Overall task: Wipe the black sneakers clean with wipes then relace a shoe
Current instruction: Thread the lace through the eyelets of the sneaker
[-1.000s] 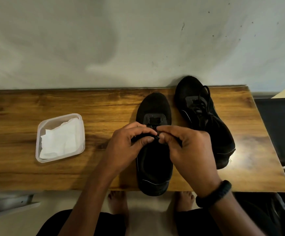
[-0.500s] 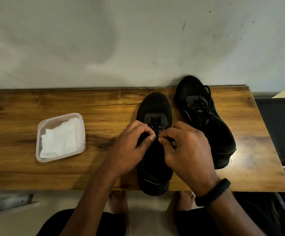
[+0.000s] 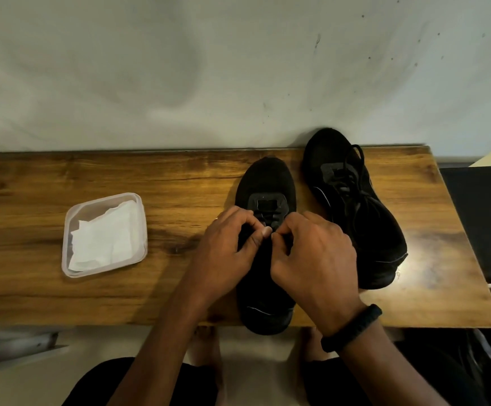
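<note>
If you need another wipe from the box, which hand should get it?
Probably the left hand. The box of wipes sits on its side of the table; the right hand would have to cross the shoe. Both hands pinch the lace.

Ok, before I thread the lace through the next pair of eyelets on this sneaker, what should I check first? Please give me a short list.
1. Grip: left hand and right hand both pinch the lace over the tongue: ok.
2. Near sneaker lies flat on the table, heel slightly past the front edge: ok.
3. Lace ends equal in length: hidden under the fingers, cannot tell.
4. Next eyelets free: covered by the hands, cannot tell.
5. Other sneaker, laced, lies to the right: ok.
6. Wipes container stands off to the left: ok.
</note>
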The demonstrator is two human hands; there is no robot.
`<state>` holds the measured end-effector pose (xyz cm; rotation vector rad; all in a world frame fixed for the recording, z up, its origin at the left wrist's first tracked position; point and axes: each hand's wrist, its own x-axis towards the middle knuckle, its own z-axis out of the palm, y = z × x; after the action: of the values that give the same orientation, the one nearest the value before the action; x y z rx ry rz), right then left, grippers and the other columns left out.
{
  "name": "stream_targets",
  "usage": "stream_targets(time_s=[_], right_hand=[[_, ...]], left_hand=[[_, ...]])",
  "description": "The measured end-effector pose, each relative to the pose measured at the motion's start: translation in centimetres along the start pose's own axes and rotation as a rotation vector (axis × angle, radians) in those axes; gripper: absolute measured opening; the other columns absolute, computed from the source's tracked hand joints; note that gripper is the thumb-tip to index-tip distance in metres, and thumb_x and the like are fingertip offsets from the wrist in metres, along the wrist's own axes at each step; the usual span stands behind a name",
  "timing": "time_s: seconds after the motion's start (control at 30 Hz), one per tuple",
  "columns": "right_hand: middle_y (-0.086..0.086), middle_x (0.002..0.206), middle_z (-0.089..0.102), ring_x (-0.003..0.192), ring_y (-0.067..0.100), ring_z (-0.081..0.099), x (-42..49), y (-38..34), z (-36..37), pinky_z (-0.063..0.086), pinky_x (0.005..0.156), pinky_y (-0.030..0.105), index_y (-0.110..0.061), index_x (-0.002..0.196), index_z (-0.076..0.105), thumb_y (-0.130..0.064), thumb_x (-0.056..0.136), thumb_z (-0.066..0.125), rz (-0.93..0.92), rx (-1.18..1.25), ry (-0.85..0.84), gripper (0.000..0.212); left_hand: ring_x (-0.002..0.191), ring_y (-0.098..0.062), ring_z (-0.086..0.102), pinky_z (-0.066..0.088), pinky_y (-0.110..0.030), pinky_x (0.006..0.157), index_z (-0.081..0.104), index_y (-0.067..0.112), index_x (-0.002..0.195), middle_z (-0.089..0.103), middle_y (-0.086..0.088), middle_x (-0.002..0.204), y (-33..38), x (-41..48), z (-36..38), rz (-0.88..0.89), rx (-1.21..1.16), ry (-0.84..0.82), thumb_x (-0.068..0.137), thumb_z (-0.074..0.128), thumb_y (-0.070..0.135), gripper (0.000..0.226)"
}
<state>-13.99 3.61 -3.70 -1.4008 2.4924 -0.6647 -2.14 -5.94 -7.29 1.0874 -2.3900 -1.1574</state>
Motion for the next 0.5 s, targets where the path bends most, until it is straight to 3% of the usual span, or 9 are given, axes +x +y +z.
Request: stream_targets(time_s=[0.1,0.33,0.5], right_hand=[[-0.011,0.082,0.054,0.066,0.007,0.051,-0.1,-0.1,0.2,0.047,0.057,0.024,-0.023,0.087,0.063,-0.035,0.093,0.061,-0.009,0.011,-0.005,0.014],[-0.010,0.081,0.053,0.059,0.008,0.049,-0.4,-0.3,0.9,0.046,0.051,0.025,-0.020,0.084,0.058,-0.035,0.095,0.057,-0.027,0.014,0.040,0.018],[-0.004,0.077,0.059,0.054,0.008,0.044,-0.4,-0.1,1.2,0.033,0.045,0.018,-0.017,0.078,0.061,-0.021,0.086,0.072,-0.111,-0.068,0.060,0.013]], left_hand=[[0.105,0.020,0.046,0.037,0.000,0.083,0.060,0.030,0.096,0.056,0.017,0.112,0.4,0.0,-0.2,-0.014,-0.043,0.010,0.099,0.060,0.032,0.004],[0.106,0.002,0.056,0.044,-0.009,0.083,0.067,0.025,0.103,0.062,0.009,0.113,0.4,0.1,-0.2,0.018,-0.065,0.012,0.101,0.057,0.032,0.013],[0.101,-0.002,0.058,0.044,-0.008,0.081,0.067,0.023,0.097,0.063,0.008,0.104,0.3,0.0,0.1,0.045,-0.083,0.075,0.097,0.060,0.031,0.010]])
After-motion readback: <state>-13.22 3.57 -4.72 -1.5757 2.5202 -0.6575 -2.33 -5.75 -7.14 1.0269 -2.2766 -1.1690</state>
